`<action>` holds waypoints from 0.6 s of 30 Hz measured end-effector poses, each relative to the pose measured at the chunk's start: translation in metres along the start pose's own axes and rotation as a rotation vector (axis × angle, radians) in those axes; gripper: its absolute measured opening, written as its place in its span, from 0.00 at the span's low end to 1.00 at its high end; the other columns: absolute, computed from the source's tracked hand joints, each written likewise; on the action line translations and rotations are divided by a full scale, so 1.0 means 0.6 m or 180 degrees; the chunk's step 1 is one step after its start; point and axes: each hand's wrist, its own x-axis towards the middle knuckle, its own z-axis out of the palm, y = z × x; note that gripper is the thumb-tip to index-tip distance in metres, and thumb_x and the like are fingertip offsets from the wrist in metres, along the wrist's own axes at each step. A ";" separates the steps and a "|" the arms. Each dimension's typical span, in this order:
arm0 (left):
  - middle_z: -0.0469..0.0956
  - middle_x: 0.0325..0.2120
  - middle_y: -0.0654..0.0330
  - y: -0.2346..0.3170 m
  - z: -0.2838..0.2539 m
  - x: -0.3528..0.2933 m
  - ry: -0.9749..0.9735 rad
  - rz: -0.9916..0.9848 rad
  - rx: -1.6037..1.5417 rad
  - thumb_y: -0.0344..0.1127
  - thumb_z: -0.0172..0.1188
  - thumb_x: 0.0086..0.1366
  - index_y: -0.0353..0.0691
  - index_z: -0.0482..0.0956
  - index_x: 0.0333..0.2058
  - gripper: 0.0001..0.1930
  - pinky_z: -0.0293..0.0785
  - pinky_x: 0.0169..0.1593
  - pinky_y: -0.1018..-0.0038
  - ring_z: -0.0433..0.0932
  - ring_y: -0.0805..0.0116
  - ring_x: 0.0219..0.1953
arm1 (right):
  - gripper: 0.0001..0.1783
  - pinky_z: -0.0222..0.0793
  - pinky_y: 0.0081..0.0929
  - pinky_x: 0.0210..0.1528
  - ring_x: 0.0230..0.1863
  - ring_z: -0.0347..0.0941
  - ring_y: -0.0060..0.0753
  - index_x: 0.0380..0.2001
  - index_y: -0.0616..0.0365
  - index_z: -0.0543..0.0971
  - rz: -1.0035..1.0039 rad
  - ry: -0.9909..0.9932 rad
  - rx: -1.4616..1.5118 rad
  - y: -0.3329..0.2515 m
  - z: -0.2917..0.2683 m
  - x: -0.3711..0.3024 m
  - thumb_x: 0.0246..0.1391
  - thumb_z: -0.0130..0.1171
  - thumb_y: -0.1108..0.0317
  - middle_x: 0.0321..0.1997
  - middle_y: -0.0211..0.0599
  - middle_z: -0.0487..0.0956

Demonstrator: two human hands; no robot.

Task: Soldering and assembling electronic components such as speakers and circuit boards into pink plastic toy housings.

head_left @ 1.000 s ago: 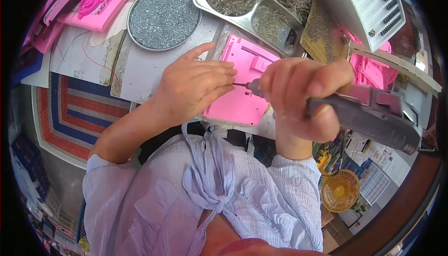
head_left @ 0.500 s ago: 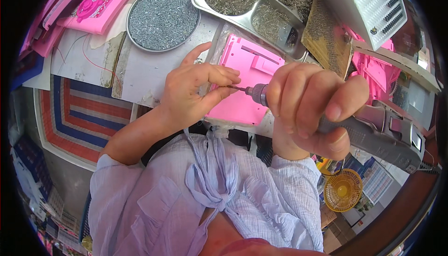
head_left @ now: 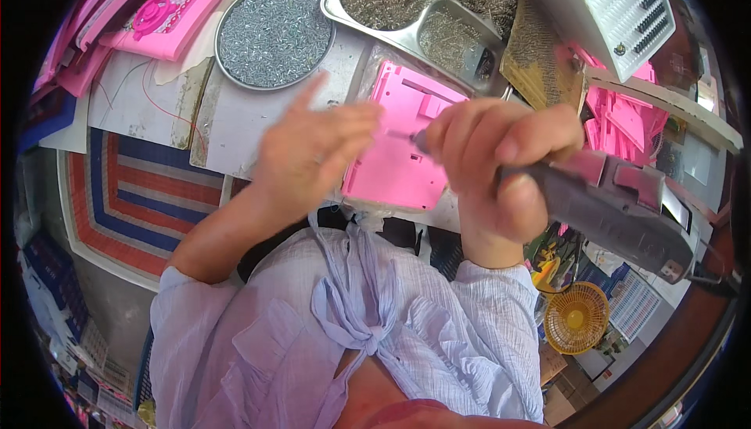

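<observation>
From the head view, I have my right hand (head_left: 501, 163) wrapped around a dark driver (head_left: 618, 214), its fingers closed firmly on the grip. The bit points left, over the pink panel (head_left: 395, 183), toward my left hand (head_left: 301, 151). That hand is blurred, its fingers reaching over the panel's left edge with one finger raised; I cannot tell whether they pinch anything, or whether the bit touches the panel. The panel lies on the table (head_left: 250, 128), between my body and a steel tray (head_left: 368, 25) of small metal parts. Left of the tray stands a round dish (head_left: 274, 86) full of screws (head_left: 275, 34). More pink pieces (head_left: 630, 124) lie on the right, beyond the driver, and a yellow basket (head_left: 559, 327) sits lower down.
</observation>
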 end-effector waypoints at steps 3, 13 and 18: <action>0.87 0.35 0.59 -0.013 -0.028 0.019 0.0177 0.0107 0.0369 0.34 0.70 0.62 0.42 0.83 0.32 0.05 0.67 0.64 0.56 0.86 0.66 0.40 | 0.15 0.66 0.28 0.22 0.18 0.66 0.25 0.43 0.60 0.68 -0.0350 0.0307 -0.0198 0.025 -0.026 0.032 0.61 0.64 0.70 0.20 0.36 0.72; 0.82 0.41 0.63 -0.024 0.033 0.005 -0.0414 0.1028 0.0562 0.34 0.70 0.55 0.43 0.73 0.26 0.11 0.66 0.55 0.58 0.82 0.65 0.45 | 0.07 0.58 0.28 0.20 0.16 0.59 0.24 0.36 0.58 0.67 -0.0071 0.0432 -0.1119 0.100 -0.052 0.048 0.62 0.56 0.72 0.17 0.32 0.66; 0.83 0.45 0.63 -0.043 0.048 -0.023 -0.0245 0.0981 0.0667 0.33 0.69 0.55 0.44 0.73 0.28 0.10 0.63 0.53 0.62 0.82 0.66 0.49 | 0.09 0.58 0.26 0.20 0.16 0.59 0.21 0.35 0.57 0.67 -0.0170 0.0032 -0.1782 0.121 -0.066 0.040 0.63 0.58 0.74 0.17 0.33 0.68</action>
